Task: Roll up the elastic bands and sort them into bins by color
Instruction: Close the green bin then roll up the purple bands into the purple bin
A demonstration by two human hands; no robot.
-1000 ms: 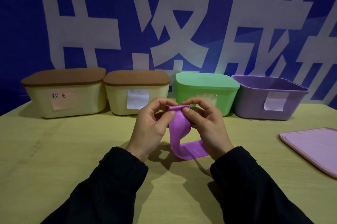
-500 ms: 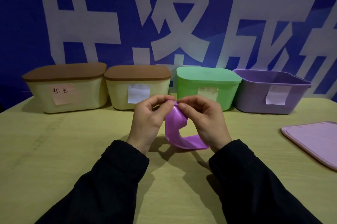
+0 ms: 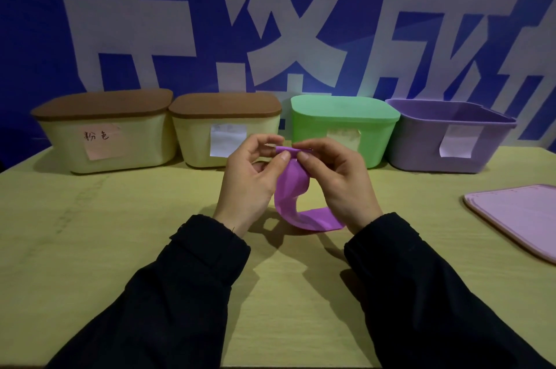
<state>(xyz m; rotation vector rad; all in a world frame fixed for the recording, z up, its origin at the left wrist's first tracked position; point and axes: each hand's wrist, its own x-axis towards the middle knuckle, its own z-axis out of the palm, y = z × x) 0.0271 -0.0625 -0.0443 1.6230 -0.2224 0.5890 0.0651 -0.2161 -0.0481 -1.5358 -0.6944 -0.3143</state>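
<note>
Purple elastic band [image 3: 293, 188] sits right in the middle of the action, its top edge rolled into a small tight tube and pinched from both sides. Left hand [image 3: 249, 179] grips the left end of that roll between thumb and curled fingers; right hand [image 3: 337, 179] pinches the right end the same way, thumbs nearly meeting over the roll. Below them the band hangs down in a loose ribbon and its tail curls to the right onto the table [image 3: 90, 233], under the right wrist. Both arms come in wearing black sleeves [image 3: 186, 293].

Along the back edge stand four bins in a row: a cream bin with a brown lid and a pink note [image 3: 102, 140], a second cream bin with a brown lid [image 3: 222, 131] and a white label, a green bin [image 3: 343, 125] with its lid on, and a purple bin [image 3: 451, 137] standing open. A pink lid [image 3: 517, 218] lies flat at the right edge of the table, well apart from the hands.
</note>
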